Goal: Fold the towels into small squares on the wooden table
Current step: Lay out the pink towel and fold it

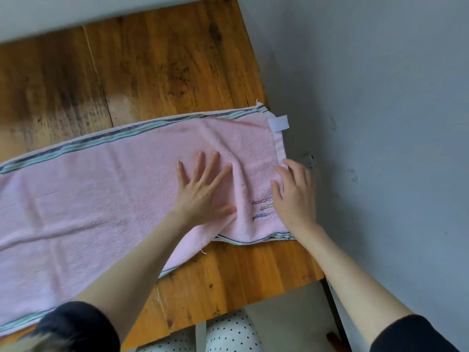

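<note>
Pink towel (101, 199) lies spread lengthwise across the wooden table (157, 67), running from the left edge of view to the table's right end. Striped band of grey and green along its far long edge; same striping shows along the near edge. White label (278, 122) at the far right corner, overhanging the table end. Small coloured embroidery (262, 208) near the right end. Cloth rucked into soft ridges between the two hands; near right corner lifted into a loose fold. Left hand (203, 191) flat on the towel, fingers straight and spread, palm pressing down, gripping nothing. Right hand (295, 191) rests on the towel's right end, fingers loosely bent over the hem; whether they pinch the cloth cannot be told. Dark sleeves on both forearms. Grey wall beyond the table; polka-dot fabric (228, 334) below the near edge.
</note>
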